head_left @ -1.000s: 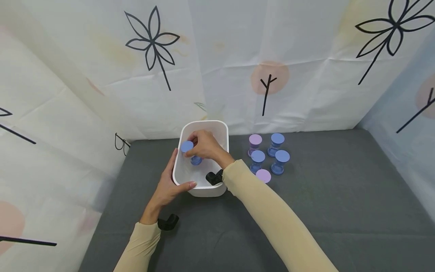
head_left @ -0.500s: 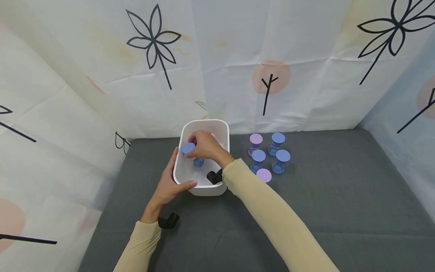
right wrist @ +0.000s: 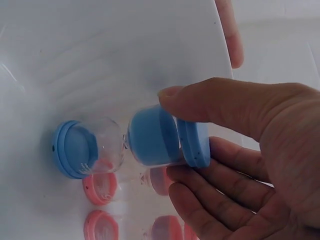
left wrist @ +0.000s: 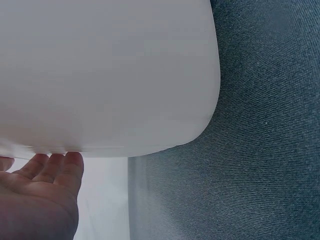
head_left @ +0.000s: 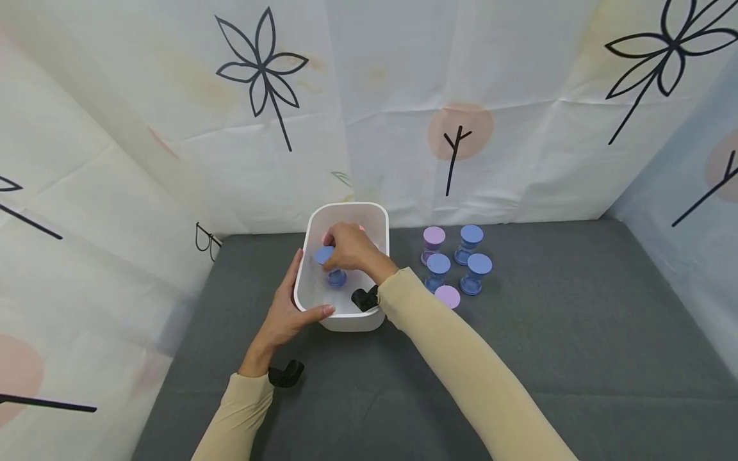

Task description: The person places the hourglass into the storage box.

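Observation:
In the head view a white bin stands on the grey cloth. My right hand reaches inside it and pinches the upper cap of a blue hourglass between thumb and fingers. Blue sand fills the bulb nearer the hand. Whether its far cap touches the bin's floor I cannot tell. Pink hourglasses stand beside it in the bin, partly hidden by the hand. My left hand rests on the bin's outer left side, fingers fairly straight against the wall and thumb along the front rim.
Right of the bin stand several more hourglasses: a lilac one at the back, blue ones around it, and a lilac-capped one in front. A patterned white cloth wall rises behind the table.
The blue hourglass's upper cap has shifted slightly right and toward me, bringing the hourglass more upright. My right hand moved a little with it. My left hand stays on the bin.

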`<action>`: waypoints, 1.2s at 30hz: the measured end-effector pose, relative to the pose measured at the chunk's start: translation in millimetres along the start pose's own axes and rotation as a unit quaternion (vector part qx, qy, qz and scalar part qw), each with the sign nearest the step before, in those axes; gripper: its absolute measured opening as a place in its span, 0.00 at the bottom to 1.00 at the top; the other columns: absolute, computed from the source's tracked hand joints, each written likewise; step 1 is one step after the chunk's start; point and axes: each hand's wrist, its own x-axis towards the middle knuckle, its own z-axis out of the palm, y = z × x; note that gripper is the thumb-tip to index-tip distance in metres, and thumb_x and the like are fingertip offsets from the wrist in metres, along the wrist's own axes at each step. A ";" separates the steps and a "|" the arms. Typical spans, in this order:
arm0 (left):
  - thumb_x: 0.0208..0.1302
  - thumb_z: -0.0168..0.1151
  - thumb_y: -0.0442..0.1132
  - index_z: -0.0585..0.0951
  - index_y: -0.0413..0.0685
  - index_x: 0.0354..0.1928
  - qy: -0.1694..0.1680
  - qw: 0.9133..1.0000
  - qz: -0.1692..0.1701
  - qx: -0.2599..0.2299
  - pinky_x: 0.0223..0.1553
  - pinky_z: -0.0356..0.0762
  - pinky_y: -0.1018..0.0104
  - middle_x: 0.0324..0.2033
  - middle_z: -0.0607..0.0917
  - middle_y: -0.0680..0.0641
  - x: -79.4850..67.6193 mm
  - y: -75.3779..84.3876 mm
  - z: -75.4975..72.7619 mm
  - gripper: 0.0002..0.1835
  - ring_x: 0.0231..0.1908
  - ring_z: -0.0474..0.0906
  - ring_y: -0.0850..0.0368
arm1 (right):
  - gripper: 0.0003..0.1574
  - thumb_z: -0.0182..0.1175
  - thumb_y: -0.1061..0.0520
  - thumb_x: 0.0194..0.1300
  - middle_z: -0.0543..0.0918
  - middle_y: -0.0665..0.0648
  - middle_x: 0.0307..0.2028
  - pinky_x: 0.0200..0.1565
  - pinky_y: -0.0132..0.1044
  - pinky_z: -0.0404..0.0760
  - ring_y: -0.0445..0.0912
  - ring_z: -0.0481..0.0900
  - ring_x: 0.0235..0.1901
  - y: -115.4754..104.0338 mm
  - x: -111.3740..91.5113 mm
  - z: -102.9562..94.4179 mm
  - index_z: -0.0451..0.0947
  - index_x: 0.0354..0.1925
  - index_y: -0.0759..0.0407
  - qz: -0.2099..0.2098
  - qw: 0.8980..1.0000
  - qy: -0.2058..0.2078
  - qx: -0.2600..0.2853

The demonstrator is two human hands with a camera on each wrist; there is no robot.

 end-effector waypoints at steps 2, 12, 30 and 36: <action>0.55 0.76 0.34 0.42 0.69 0.81 -0.001 1.000 0.003 -0.001 0.53 0.79 0.44 0.74 0.60 0.40 0.4 -0.5 0.0 0.63 0.62 0.69 0.29 | 0.25 0.79 0.57 0.48 0.88 0.54 0.42 0.53 0.38 0.73 0.45 0.80 0.40 1.1 0.1 1.3 0.84 0.45 0.62 0.004 1.000 -0.006 0.014; 0.55 0.77 0.35 0.41 0.61 0.82 0.000 1.000 0.004 -0.002 0.52 0.81 0.49 0.75 0.59 0.37 1.7 -1.3 0.1 0.64 0.62 0.69 0.28 | 0.30 0.79 0.60 0.49 0.87 0.60 0.47 0.48 0.37 0.81 0.47 0.82 0.41 1.8 -1.4 4.3 0.83 0.50 0.67 0.026 0.999 -0.019 0.037; 0.55 0.77 0.36 0.42 0.66 0.82 0.001 1.000 0.000 0.000 0.53 0.79 0.42 0.75 0.58 0.39 0.7 -1.1 -0.3 0.63 0.62 0.69 0.29 | 0.32 0.80 0.59 0.49 0.86 0.60 0.49 0.50 0.40 0.81 0.48 0.82 0.43 1.1 -2.7 4.9 0.82 0.53 0.65 0.040 0.999 -0.031 0.019; 0.55 0.77 0.36 0.42 0.64 0.82 0.003 1.000 0.000 0.006 0.53 0.79 0.44 0.75 0.59 0.40 -0.3 -0.2 -1.0 0.64 0.62 0.70 0.30 | 0.32 0.80 0.57 0.49 0.85 0.58 0.49 0.51 0.38 0.77 0.48 0.79 0.44 -0.9 -3.3 -2.5 0.81 0.52 0.64 0.031 0.998 -0.046 0.008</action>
